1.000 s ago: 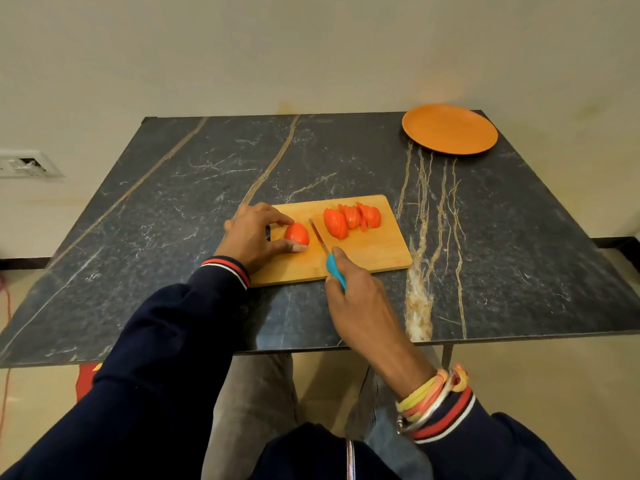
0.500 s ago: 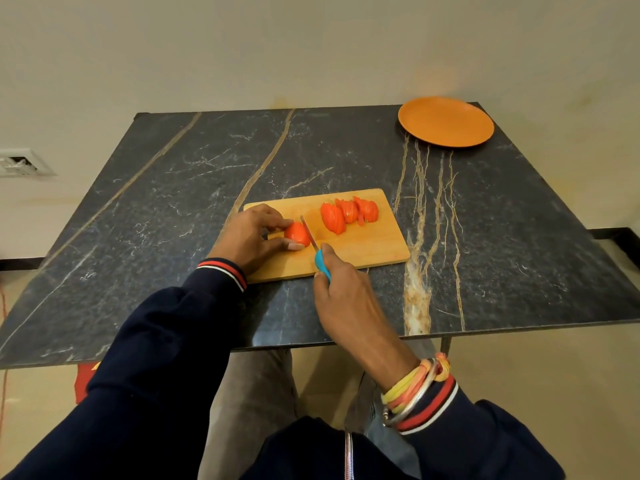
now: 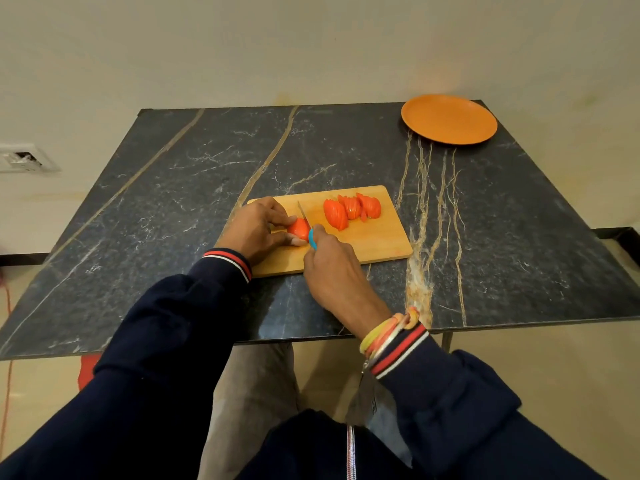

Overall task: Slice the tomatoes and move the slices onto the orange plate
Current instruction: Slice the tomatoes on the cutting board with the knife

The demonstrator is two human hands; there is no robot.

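A wooden cutting board (image 3: 375, 244) lies on the dark marble table. My left hand (image 3: 256, 226) pins a tomato piece (image 3: 299, 227) against the board's left part. My right hand (image 3: 332, 268) grips a knife with a blue handle (image 3: 312, 238); its blade (image 3: 303, 214) rests against the right side of that piece. Several cut tomato slices (image 3: 353, 209) lean together on the board's far right part. The orange plate (image 3: 449, 118) sits bare at the table's far right corner.
The black marble table (image 3: 173, 202) has its front edge close to my body. A wall socket (image 3: 22, 159) is on the wall at the left. Something red (image 3: 88, 370) lies on the floor under the table's front left.
My right hand has brought the knife leftward, from beside the tomato piece to against it. My left hand keeps holding the piece. The slices have not moved.
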